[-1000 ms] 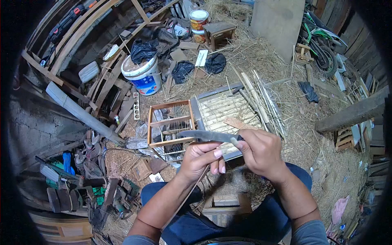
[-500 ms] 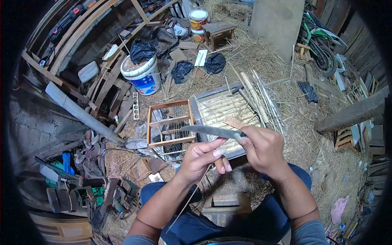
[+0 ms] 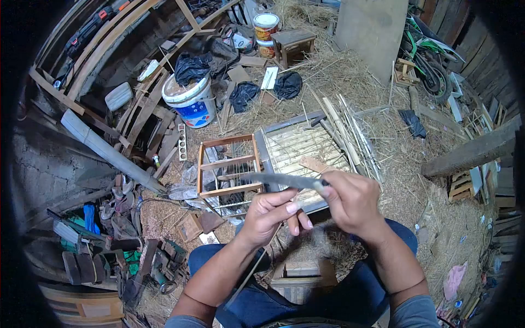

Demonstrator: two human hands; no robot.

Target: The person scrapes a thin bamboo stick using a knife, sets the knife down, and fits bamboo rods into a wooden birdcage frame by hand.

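My right hand (image 3: pixel 354 201) is closed round the handle of a knife (image 3: pixel 284 180), whose blade points left and is a little blurred. Just under the blade, my left hand (image 3: pixel 272 216) pinches a thin bamboo strip (image 3: pixel 252 269) between thumb and forefinger. The strip's lower end slants down over my leg, and its upper end is hidden by the fingers. Beyond the hands stands a small wooden frame with thin bars (image 3: pixel 228 164). Next to it lies a panel of pale slats (image 3: pixel 298 146), with a bundle of split sticks (image 3: pixel 343 131) across its right side.
A small wooden block or stool (image 3: pixel 302 276) sits between my legs. A large white bucket (image 3: pixel 188 98) stands at the back left. Tools and scraps (image 3: pixel 147 268) are piled at the lower left. A wooden beam (image 3: pixel 470 150) juts in from the right, and straw covers the floor.
The knife blade has shifted slightly down and blurred. The bamboo strip has swung a little, while both hands stay almost in place.
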